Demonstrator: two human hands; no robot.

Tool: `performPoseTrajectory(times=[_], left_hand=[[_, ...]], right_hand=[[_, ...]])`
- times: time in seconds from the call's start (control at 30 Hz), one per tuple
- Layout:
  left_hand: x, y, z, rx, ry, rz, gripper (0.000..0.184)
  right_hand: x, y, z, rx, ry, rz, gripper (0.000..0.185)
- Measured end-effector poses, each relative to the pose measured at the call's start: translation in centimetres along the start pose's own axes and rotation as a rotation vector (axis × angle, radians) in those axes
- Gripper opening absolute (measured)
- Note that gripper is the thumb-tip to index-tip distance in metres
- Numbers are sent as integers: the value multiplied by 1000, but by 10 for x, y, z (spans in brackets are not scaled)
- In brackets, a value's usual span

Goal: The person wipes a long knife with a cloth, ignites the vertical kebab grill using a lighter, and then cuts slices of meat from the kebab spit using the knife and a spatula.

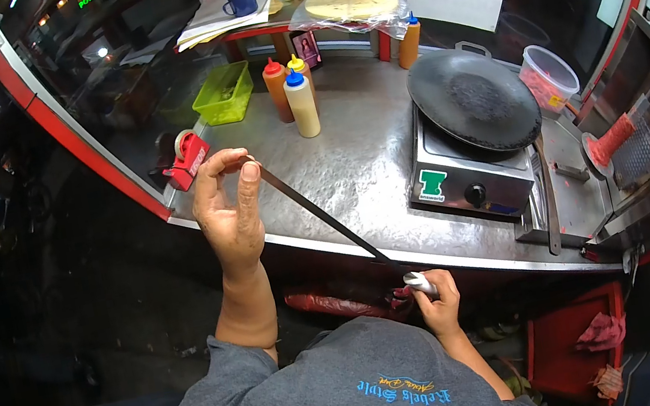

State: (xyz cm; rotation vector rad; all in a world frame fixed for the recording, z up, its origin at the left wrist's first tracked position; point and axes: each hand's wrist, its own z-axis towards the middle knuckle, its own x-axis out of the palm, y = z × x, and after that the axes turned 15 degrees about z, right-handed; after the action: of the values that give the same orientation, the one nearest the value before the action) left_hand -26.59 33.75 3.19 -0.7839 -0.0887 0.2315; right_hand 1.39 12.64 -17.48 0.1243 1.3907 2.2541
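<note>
A long, thin, dark-bladed knife (323, 214) slants over the front edge of the steel counter. Its white handle is in my right hand (440, 302), low in front of the grey shirt. My left hand (232, 218) is raised at the other end, with thumb and fingertips pinching the blade's tip. Beyond the blade, three squeeze bottles stand together: an orange one with a red cap (277, 94), one with a yellow cap (300, 73) and a pale one with a blue cap (302, 107). A red tape dispenser (187, 159) sits just behind my left hand.
A black round pan (474, 98) rests on a steel stove (470, 177) at right. Beside it are a clear tub (548, 79) and a skewer of red meat (612, 142). A green basket (223, 95) is at back left; flatbreads (351, 3) lie on the shelf.
</note>
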Motion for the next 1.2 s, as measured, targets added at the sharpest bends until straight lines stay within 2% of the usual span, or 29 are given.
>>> performPoseTrajectory(times=[0.2,0.27,0.3,0.33,0.37,0.43,0.47,0.5,0.53,0.57,0.6,0.63,0.67,0.77,0.9,0.93,1.0,1.07,1.2], left_hand=[[14,8,-1,-6,98,59,51],[25,17,-14,-84,112,-92,32],[27,21,-22,-71,161,29,20],[33,21,-30,0,237,24,21],[41,20,-45,-60,296,-27,21],[53,23,-75,-101,540,28,23],[62,30,-98,-213,637,48,26],[73,34,-118,-187,767,29,27],[82,45,-145,-200,879,-69,27],[89,20,-151,-364,1117,-46,28],[99,14,-165,-318,1222,-63,36],[110,5,-175,-356,1308,-127,33],[121,5,-187,-335,1338,-185,32],[156,-3,-205,-374,1439,-278,31],[215,-23,-215,-552,1492,-438,35],[233,-17,-221,-521,1533,-463,41],[264,-24,-229,-589,1556,-487,44],[290,-32,-236,-654,1608,-480,51],[332,-55,-253,-879,1606,-475,58]], right_hand=[[-5,-5,-5,46,-2,22,30],[-10,-8,-9,71,-27,48,35],[-14,-7,-11,86,-49,67,36],[-19,-5,-12,120,-92,75,35],[-23,-2,-14,148,-124,93,33],[-29,-18,-27,174,-229,246,47],[-34,-10,-25,167,-261,287,52],[-40,-6,-25,159,-288,331,58],[-48,-8,-28,214,-353,335,57],[-54,-5,-28,222,-416,422,51],[-63,-2,-28,239,-450,401,50],[-75,2,-30,257,-483,380,48],[-86,10,-32,309,-486,437,46],[-114,30,-27,236,-500,463,44],[-157,39,-29,310,-435,231,47],[-164,37,-29,307,-456,262,47],[-176,33,-28,298,-494,325,49],[-189,29,-23,210,-500,242,51],[-230,12,-17,151,-476,235,54]])
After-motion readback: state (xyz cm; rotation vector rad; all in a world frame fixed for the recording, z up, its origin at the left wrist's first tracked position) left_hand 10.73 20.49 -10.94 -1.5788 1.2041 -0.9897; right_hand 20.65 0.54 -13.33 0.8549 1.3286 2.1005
